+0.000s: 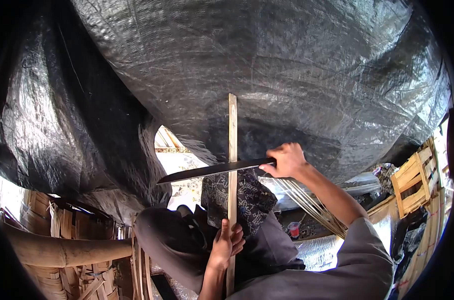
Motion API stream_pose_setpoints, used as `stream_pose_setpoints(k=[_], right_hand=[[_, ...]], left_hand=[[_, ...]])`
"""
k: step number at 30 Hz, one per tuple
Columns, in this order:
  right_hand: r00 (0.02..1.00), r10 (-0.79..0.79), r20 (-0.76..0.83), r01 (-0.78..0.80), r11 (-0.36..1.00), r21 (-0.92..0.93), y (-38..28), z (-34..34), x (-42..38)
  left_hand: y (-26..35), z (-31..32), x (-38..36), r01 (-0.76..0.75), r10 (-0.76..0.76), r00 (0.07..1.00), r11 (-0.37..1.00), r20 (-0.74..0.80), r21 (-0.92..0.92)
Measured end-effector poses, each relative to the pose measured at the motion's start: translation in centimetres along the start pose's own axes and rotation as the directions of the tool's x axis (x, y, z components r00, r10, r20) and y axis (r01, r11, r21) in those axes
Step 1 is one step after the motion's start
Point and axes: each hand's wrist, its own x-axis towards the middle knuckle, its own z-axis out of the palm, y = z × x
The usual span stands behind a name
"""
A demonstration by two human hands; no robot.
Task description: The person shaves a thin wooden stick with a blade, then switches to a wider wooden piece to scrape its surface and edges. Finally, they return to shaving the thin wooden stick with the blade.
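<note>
My left hand point(226, 246) is wrapped round the lower part of a long, pale bamboo strip point(232, 130), which stands nearly upright in front of my body. In my right hand point(288, 159) is the handle of a machete, gripped with the fingers closed. The dark machete blade point(197, 172) points to the left and crosses in front of the strip around its middle. Behind the strip, a dark patterned cloth point(254, 197) lies over my knee. The strip's lower end runs down past my left hand toward my lap.
A large grey-black tarpaulin point(287, 60) hangs close in front and overhead. To the left is a thick bamboo pole point(72, 251). Thin bamboo strips point(314, 207) lie at the right, near a red plastic cup point(293, 229). Farther right stands a wooden crate point(412, 184).
</note>
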Motion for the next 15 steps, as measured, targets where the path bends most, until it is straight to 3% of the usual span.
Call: stream_pose_setpoints(k=[2, 7, 8, 11, 14, 15], right_hand=[[0.991, 0.024, 0.132, -0.013, 0.997, -0.079, -1.1, 0.2, -0.7], [0.987, -0.120, 0.106, 0.121, 0.993, -0.005, -2.2, -1.4, -2.0], [0.993, -0.110, 0.040, 0.112, 0.991, -0.069, -1.3, -0.7, -1.6], [0.999, 0.031, 0.015, -0.030, 0.999, -0.024, -0.5, 0.2, -0.4], [0.999, -0.024, -0.023, 0.022, 0.997, -0.073, -2.5, -1.1, -1.4], [0.998, -0.061, 0.033, 0.062, 0.997, -0.036, -2.6, -1.7, -1.6]], left_hand=[[0.2, -0.1, 0.3, -0.031, 0.031, 0.999, 1.000, 0.013, 0.004], [-0.4, -0.5, 0.4, -0.008, 0.009, 0.999, 0.999, 0.041, -0.040], [-0.4, -0.4, 0.3, 0.005, -0.003, 0.999, 0.999, 0.034, -0.043], [0.3, 0.1, 0.3, -0.021, 0.021, 1.000, 1.000, -0.010, 0.016], [0.2, -0.4, 0.5, -0.016, 0.017, 0.999, 0.999, 0.038, -0.030], [0.2, -0.3, 0.5, -0.018, 0.019, 0.999, 0.999, 0.041, -0.029]])
